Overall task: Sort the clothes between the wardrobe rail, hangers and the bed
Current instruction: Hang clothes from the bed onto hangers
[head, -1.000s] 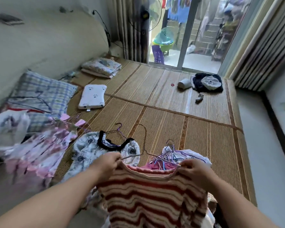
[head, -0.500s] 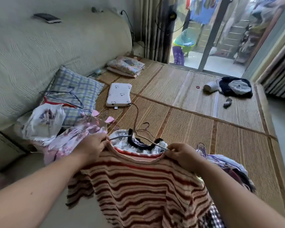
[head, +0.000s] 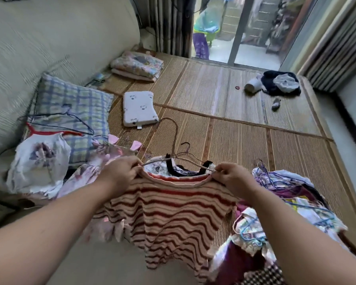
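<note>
At nine o'clock from the striped top (head: 164, 219), loose floral garments (head: 39, 161) lie heaped against the checked pillow (head: 70, 108). The left hand (head: 121, 171) pinches the top's shoulder at eleven o'clock, the wire hanger (head: 199, 166) pokes from the neckline at twelve with its hook over the bed mat (head: 245, 145), and the right hand (head: 232, 177) pinches the other shoulder at one. The hands are apart, each clamped on cloth, so I'd say the top is coming off its hanger; next, one shoulder needs slipping off the wire, clear of the tangled hanger pile (head: 292, 194) at three o'clock.
</note>
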